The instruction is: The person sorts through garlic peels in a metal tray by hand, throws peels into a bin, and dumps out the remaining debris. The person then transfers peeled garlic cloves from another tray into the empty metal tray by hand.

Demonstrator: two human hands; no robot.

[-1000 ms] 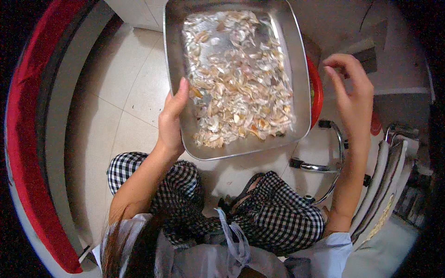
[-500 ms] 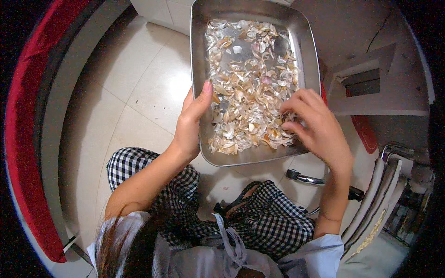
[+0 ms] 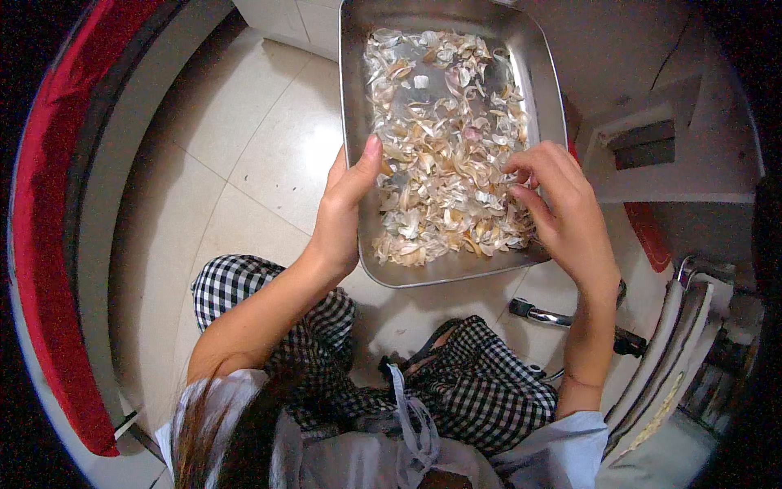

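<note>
A rectangular metal tray (image 3: 557, 81) is tilted in front of me, its floor strewn with papery white and tan garlic skins (image 3: 444, 155). A few flakes have a purplish tint. My left hand (image 3: 346, 204) grips the tray's left wall, thumb over the rim and fingers beneath, partly hidden. Over the right side of the skins is my right hand (image 3: 562, 204), its fingers curled. A small gap shows between thumb and fingertips, and I see nothing clearly held there.
Below the tray are my knees in black-and-white checked trousers (image 3: 481, 383). Pale floor tiles (image 3: 252, 212) lie to the left, by a red-edged curved piece (image 3: 49, 244). On the right stand a chair with a metal frame (image 3: 664, 350) and a grey cabinet-like structure (image 3: 652, 155).
My right hand has risen slightly off the lower right skins and moved up and right. Thumb and fingertips are nearer each other. My left hand keeps its hold on the tray.
</note>
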